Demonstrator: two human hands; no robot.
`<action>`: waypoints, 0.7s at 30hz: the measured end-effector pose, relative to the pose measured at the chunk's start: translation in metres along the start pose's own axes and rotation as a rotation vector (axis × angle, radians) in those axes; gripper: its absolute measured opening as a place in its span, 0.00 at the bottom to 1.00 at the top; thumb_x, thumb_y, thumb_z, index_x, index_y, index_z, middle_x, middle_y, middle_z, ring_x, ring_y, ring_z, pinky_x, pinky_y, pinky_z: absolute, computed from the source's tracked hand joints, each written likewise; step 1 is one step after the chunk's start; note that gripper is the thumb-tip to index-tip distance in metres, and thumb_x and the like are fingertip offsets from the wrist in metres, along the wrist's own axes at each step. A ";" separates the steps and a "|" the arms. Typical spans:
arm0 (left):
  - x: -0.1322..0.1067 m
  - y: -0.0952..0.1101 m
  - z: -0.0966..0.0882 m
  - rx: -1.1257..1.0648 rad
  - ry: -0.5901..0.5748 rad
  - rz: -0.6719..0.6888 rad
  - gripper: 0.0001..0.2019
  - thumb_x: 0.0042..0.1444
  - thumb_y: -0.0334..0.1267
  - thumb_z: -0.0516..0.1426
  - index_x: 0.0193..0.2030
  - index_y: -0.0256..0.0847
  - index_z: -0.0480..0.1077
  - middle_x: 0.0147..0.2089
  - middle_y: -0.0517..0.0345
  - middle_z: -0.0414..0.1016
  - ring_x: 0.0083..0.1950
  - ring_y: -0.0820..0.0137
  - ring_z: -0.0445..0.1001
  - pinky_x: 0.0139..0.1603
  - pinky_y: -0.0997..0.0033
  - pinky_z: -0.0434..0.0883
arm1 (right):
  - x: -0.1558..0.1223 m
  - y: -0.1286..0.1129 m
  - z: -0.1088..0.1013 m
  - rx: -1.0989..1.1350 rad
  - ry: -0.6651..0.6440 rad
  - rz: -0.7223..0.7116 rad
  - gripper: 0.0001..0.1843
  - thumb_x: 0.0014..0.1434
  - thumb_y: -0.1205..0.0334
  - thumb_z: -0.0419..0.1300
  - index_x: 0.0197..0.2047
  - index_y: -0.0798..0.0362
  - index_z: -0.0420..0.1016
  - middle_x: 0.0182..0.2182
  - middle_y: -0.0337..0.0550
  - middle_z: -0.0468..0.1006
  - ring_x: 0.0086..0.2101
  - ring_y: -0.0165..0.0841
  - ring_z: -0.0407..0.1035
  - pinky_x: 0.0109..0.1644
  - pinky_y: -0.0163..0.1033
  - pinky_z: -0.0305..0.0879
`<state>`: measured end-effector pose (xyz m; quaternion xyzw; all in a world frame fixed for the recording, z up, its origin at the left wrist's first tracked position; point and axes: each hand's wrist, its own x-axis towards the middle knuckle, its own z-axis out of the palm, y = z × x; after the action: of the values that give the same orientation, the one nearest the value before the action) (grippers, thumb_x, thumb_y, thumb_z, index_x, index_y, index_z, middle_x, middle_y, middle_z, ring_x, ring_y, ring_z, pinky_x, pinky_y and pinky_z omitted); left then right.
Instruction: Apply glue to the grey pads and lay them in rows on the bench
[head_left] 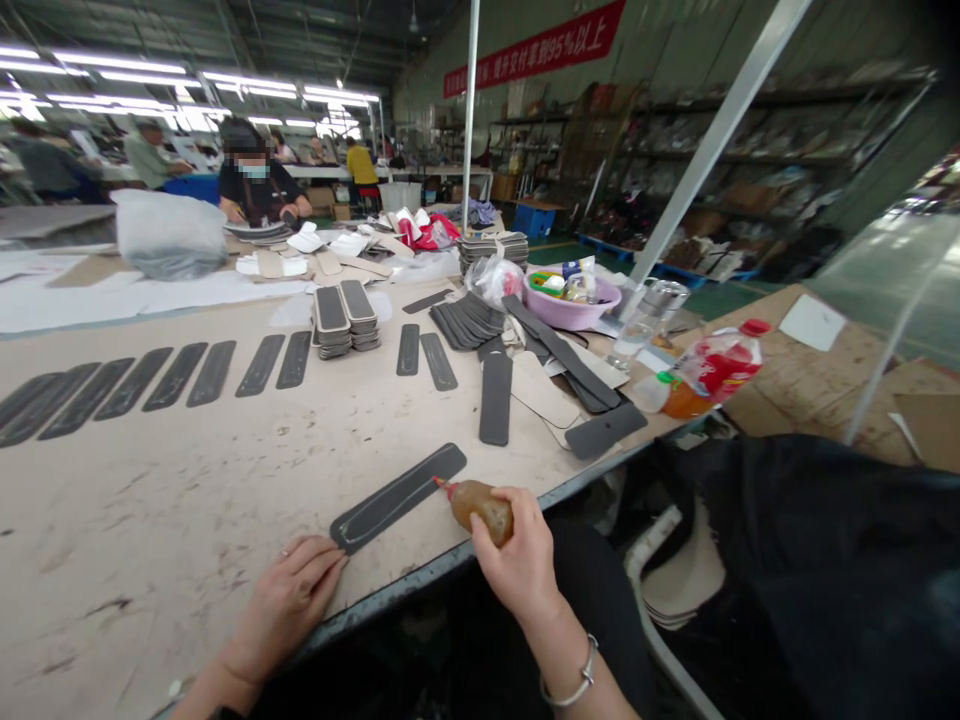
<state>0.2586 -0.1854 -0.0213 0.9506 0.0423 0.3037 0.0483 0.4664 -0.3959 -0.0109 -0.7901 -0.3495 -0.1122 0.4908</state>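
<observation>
One dark-grey oblong strip (399, 497), seemingly mid-coating, is held by left hand (294, 590); beside it, brown plastic bottle (480, 505), clamped by right hand (523, 556), needs steadying.

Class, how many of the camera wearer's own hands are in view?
2: the left hand at the left end of the dark strip, the right hand around the brown bottle.
</observation>
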 end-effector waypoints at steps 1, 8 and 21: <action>0.000 -0.001 0.000 0.006 0.000 0.009 0.09 0.61 0.32 0.53 0.35 0.40 0.75 0.36 0.56 0.77 0.39 0.71 0.75 0.44 0.71 0.74 | 0.003 0.004 -0.001 -0.035 0.024 -0.003 0.12 0.54 0.63 0.57 0.43 0.51 0.64 0.35 0.45 0.71 0.36 0.40 0.69 0.40 0.45 0.70; -0.001 -0.007 0.002 -0.014 0.030 0.052 0.07 0.60 0.32 0.54 0.36 0.39 0.74 0.35 0.55 0.77 0.39 0.70 0.75 0.45 0.70 0.74 | 0.000 -0.003 0.006 0.081 0.057 -0.041 0.13 0.55 0.64 0.58 0.45 0.51 0.63 0.36 0.45 0.69 0.36 0.39 0.69 0.40 0.45 0.69; 0.008 -0.011 -0.001 -0.058 0.022 0.028 0.10 0.61 0.37 0.53 0.34 0.42 0.75 0.34 0.57 0.78 0.35 0.71 0.77 0.41 0.73 0.76 | 0.003 -0.002 0.010 0.069 0.013 0.018 0.13 0.53 0.65 0.57 0.43 0.51 0.65 0.35 0.44 0.70 0.36 0.39 0.69 0.40 0.45 0.69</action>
<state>0.2636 -0.1734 -0.0175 0.9460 0.0205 0.3156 0.0711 0.4654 -0.3852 -0.0125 -0.7751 -0.3427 -0.1009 0.5212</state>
